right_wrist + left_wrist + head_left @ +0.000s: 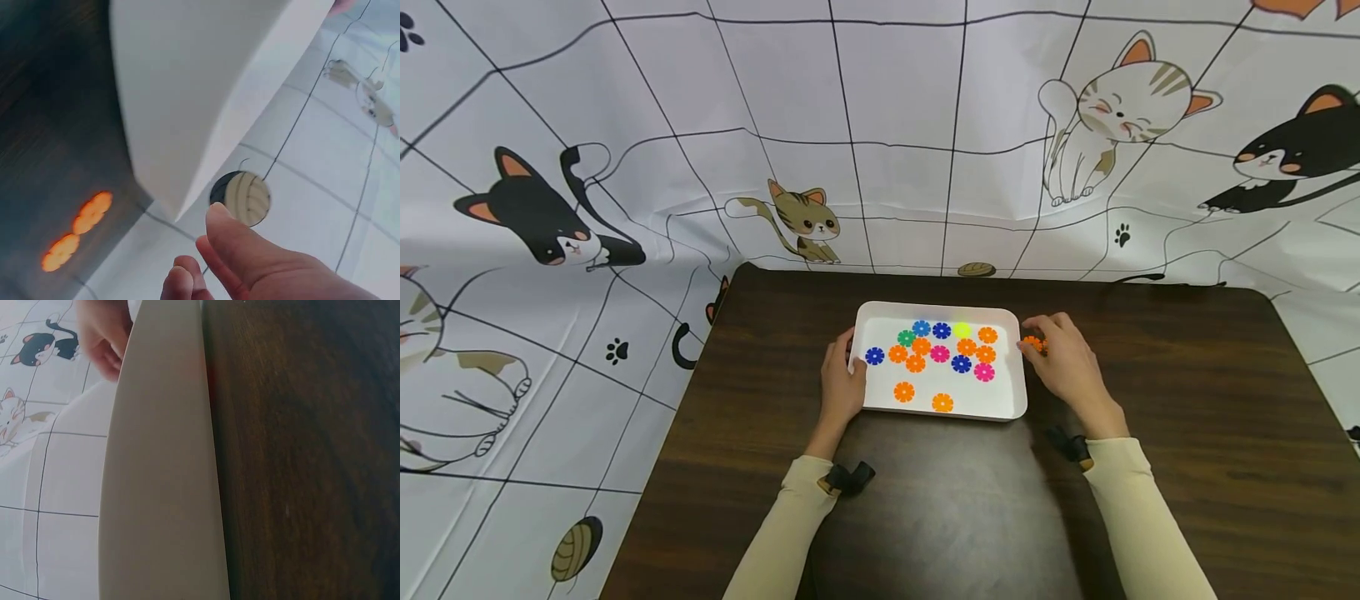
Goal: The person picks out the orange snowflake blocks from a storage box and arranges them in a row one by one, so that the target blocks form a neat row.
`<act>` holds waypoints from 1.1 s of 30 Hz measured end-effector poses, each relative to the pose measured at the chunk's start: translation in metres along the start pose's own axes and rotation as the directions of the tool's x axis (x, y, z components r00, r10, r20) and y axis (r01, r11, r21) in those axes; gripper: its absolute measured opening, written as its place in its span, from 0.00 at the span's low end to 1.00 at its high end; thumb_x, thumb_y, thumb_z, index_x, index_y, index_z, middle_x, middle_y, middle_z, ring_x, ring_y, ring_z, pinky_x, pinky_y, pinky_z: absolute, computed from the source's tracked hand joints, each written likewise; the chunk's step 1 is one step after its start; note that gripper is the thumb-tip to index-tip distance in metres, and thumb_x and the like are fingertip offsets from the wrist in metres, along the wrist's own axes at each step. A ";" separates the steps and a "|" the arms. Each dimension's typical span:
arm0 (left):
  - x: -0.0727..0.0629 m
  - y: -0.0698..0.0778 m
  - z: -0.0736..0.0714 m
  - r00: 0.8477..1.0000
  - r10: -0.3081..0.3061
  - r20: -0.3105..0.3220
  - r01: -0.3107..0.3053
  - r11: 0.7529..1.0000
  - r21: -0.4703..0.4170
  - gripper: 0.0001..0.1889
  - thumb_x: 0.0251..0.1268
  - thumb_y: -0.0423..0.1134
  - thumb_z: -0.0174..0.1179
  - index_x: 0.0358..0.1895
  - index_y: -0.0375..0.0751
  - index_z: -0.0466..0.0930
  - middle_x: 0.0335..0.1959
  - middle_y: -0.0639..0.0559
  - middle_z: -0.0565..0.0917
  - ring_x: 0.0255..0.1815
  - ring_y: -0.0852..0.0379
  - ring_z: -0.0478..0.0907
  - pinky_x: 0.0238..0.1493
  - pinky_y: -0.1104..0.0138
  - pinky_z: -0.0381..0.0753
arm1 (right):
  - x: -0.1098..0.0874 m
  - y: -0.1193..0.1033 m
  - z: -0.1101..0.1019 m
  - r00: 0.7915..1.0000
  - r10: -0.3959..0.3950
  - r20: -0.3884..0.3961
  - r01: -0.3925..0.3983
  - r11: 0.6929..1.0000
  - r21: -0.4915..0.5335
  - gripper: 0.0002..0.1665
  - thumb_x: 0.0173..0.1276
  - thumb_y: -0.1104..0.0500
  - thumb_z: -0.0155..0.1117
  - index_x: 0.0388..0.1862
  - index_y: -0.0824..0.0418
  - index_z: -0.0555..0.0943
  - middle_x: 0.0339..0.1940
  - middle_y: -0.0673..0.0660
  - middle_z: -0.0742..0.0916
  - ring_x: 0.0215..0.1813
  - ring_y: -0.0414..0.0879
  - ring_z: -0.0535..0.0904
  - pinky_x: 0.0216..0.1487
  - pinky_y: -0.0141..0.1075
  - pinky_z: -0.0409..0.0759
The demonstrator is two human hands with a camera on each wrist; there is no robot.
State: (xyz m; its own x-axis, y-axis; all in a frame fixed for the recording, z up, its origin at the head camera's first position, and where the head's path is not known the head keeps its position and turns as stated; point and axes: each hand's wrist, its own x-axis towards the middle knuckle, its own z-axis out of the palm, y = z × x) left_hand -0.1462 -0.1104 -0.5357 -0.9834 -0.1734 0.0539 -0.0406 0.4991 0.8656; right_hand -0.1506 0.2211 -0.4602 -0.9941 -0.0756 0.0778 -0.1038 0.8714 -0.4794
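A shallow white tray [925,411] lies on the table with several notched plastic discs in it: orange, blue, pink, green and yellow. My left hand [842,379] grips the tray's left edge, thumb over the rim. Beside the tray's right end, my right hand [1070,367] reaches over orange discs [1035,342] on the tabletop. From the right wrist, two orange discs [92,212] show on the dark table, apart from the fingers. The thumb [244,240] and fingertips are loosely bent with nothing visible between them. In the left wrist view the tray's side wall [162,456] fills the middle.
The dark wooden table [970,492] extends around the tray. A white cloth [895,100] printed with cats and grid lines hangs behind the table and runs down its left side. A dark strap [850,479] sits at each wrist.
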 end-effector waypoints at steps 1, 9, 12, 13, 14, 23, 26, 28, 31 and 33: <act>0.000 0.000 0.000 1.000 0.003 -0.001 -0.003 1.000 -0.001 0.28 0.72 0.28 0.51 0.74 0.41 0.67 0.60 0.35 0.76 0.57 0.40 0.76 0.63 0.48 0.76 | 0.000 -0.003 0.001 1.000 -0.005 0.014 0.005 1.000 -0.003 0.23 0.71 0.57 0.67 0.62 0.64 0.79 0.55 0.67 0.79 0.48 0.60 0.78 0.43 0.55 0.81; 0.000 0.000 -0.001 1.000 0.014 -0.006 -0.014 1.000 -0.006 0.27 0.71 0.28 0.51 0.74 0.40 0.67 0.60 0.34 0.76 0.57 0.39 0.75 0.64 0.48 0.76 | -0.002 -0.025 0.012 0.991 -0.045 0.127 0.046 0.999 -0.005 0.22 0.69 0.57 0.69 0.60 0.62 0.81 0.51 0.64 0.81 0.45 0.55 0.77 0.38 0.44 0.81; 0.000 0.000 -0.002 1.000 0.013 -0.005 -0.013 1.000 -0.005 0.27 0.71 0.28 0.50 0.74 0.40 0.68 0.59 0.34 0.76 0.57 0.40 0.75 0.63 0.48 0.76 | -0.003 -0.031 0.017 0.982 -0.070 0.175 0.070 0.998 0.003 0.21 0.67 0.57 0.71 0.57 0.62 0.83 0.51 0.64 0.82 0.46 0.55 0.79 0.38 0.44 0.83; 0.000 0.000 -0.002 1.000 0.014 -0.003 -0.014 1.000 -0.006 0.27 0.71 0.28 0.50 0.74 0.40 0.67 0.59 0.34 0.76 0.57 0.39 0.75 0.63 0.48 0.76 | -0.003 -0.032 0.019 0.978 -0.082 0.192 0.082 0.997 0.005 0.20 0.67 0.57 0.71 0.56 0.61 0.84 0.50 0.63 0.83 0.47 0.55 0.80 0.39 0.45 0.83; 0.000 0.000 -0.002 1.000 0.015 -0.004 -0.015 1.000 -0.004 0.27 0.71 0.28 0.50 0.74 0.39 0.68 0.60 0.34 0.76 0.57 0.39 0.75 0.63 0.48 0.76 | -0.003 -0.034 0.022 0.973 -0.097 0.209 0.098 0.995 0.004 0.19 0.67 0.57 0.72 0.54 0.61 0.84 0.50 0.63 0.84 0.47 0.55 0.80 0.41 0.46 0.84; 0.000 0.001 -0.002 1.000 0.003 0.001 -0.003 1.000 -0.013 0.27 0.72 0.28 0.50 0.74 0.40 0.67 0.61 0.35 0.75 0.58 0.40 0.75 0.65 0.48 0.76 | -0.007 -0.046 0.043 0.900 -0.249 0.357 0.245 0.968 0.059 0.15 0.61 0.53 0.77 0.45 0.56 0.87 0.46 0.55 0.87 0.48 0.49 0.80 0.52 0.48 0.84; 0.001 0.001 -0.002 1.000 0.001 0.000 -0.001 1.000 -0.008 0.27 0.72 0.28 0.50 0.74 0.40 0.67 0.61 0.35 0.76 0.58 0.40 0.75 0.65 0.48 0.76 | -0.008 -0.051 0.050 0.886 -0.276 0.372 0.262 0.961 0.089 0.15 0.58 0.53 0.79 0.42 0.56 0.86 0.41 0.53 0.86 0.45 0.46 0.79 0.50 0.42 0.83; 0.001 0.001 -0.002 1.000 -0.002 0.001 0.002 1.000 -0.009 0.28 0.71 0.28 0.50 0.74 0.40 0.67 0.61 0.35 0.76 0.58 0.40 0.75 0.65 0.49 0.76 | -0.007 -0.053 0.054 0.880 -0.290 0.375 0.274 0.957 0.099 0.15 0.58 0.53 0.79 0.41 0.56 0.86 0.39 0.52 0.86 0.43 0.45 0.78 0.48 0.39 0.82; 0.001 0.001 -0.002 1.000 0.000 -0.004 0.000 1.000 -0.006 0.27 0.71 0.28 0.50 0.73 0.40 0.68 0.61 0.35 0.76 0.58 0.40 0.75 0.65 0.49 0.76 | -0.007 -0.056 0.059 0.880 -0.291 0.375 0.274 0.957 0.097 0.15 0.57 0.52 0.80 0.39 0.56 0.85 0.38 0.52 0.85 0.41 0.44 0.78 0.46 0.38 0.80; 0.000 0.001 -0.002 1.000 0.002 -0.004 -0.002 1.000 -0.007 0.27 0.72 0.28 0.50 0.73 0.40 0.68 0.61 0.35 0.76 0.58 0.40 0.75 0.65 0.49 0.76 | -0.008 -0.058 0.062 0.883 -0.291 0.368 0.279 0.956 0.086 0.15 0.57 0.52 0.80 0.38 0.55 0.84 0.37 0.52 0.84 0.41 0.45 0.78 0.46 0.39 0.81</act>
State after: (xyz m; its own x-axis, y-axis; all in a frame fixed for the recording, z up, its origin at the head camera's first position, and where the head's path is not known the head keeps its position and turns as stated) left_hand -0.1465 -0.1115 -0.5344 -0.9827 -0.1759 0.0575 -0.0375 0.4937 0.8688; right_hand -0.1388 0.1415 -0.4872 -0.8593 -0.4986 -0.1142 -0.3793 0.7709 -0.5117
